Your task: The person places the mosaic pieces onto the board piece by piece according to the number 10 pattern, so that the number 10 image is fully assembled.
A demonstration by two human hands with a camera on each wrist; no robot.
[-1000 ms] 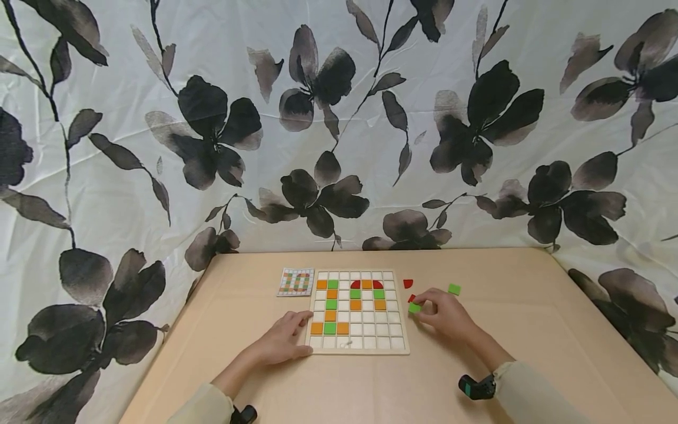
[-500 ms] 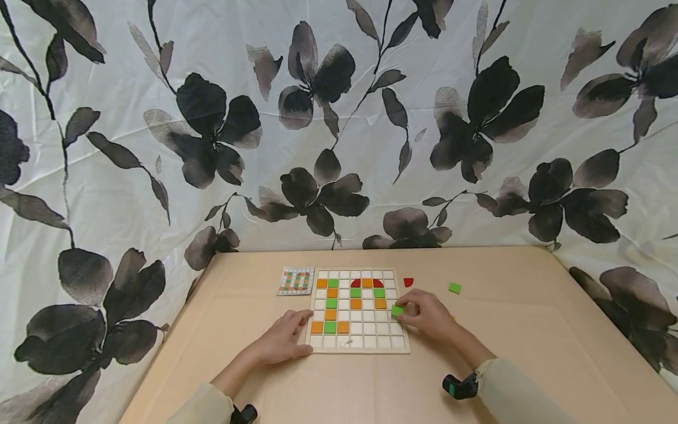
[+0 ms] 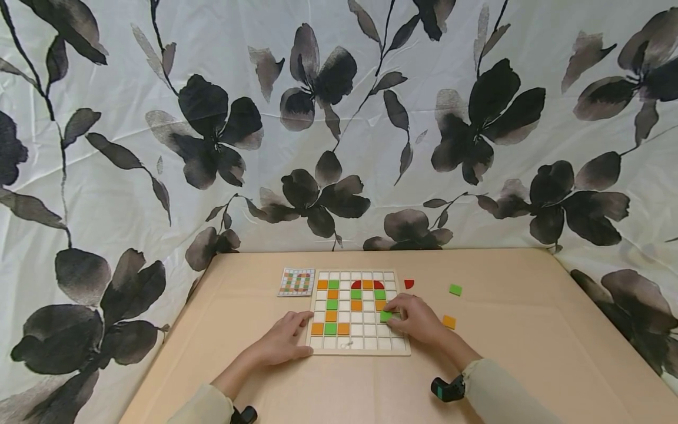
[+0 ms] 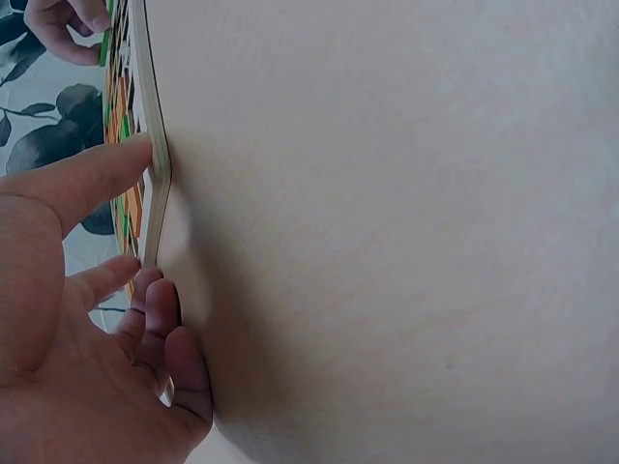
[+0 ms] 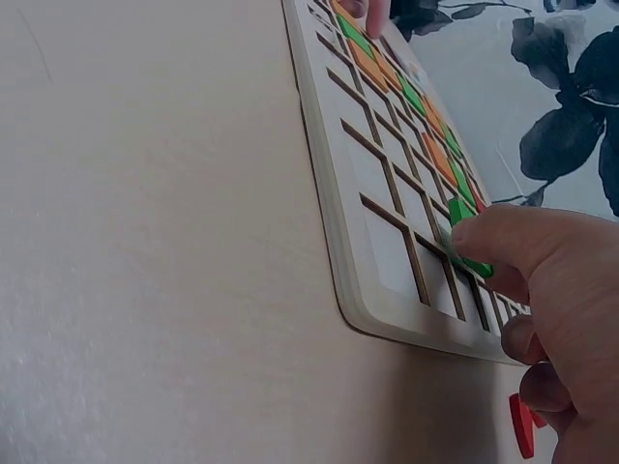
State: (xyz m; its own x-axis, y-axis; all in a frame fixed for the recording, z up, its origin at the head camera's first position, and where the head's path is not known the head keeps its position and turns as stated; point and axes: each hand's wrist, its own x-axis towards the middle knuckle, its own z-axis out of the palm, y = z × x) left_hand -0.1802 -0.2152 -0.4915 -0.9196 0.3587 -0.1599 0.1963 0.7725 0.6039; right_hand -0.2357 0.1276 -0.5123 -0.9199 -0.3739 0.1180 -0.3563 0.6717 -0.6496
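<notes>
A white grid board (image 3: 369,343) lies on the table, with orange, green and red tiles in some of its cells. My right hand (image 3: 418,321) pinches a green square tile (image 3: 386,317) between thumb and index finger, low over the board's right part, just below an orange tile. In the right wrist view this green tile (image 5: 459,215) tilts at the grid, and a red piece (image 5: 523,425) shows beside my curled lower fingers. My left hand (image 3: 283,338) rests at the board's left edge; in the left wrist view its thumb and fingertips touch the board's wooden frame (image 4: 155,184).
A small pattern card (image 3: 296,282) lies left of the board's top corner. On the table to the right are a red quarter-round tile (image 3: 409,284), a green square tile (image 3: 455,290) and an orange square tile (image 3: 449,322). A flower-printed cloth (image 3: 392,176) hangs behind the table.
My right hand has carried the green tile leftward from the table beside the board to over its right columns. The orange tile on the right has come into view. My left hand stays put.
</notes>
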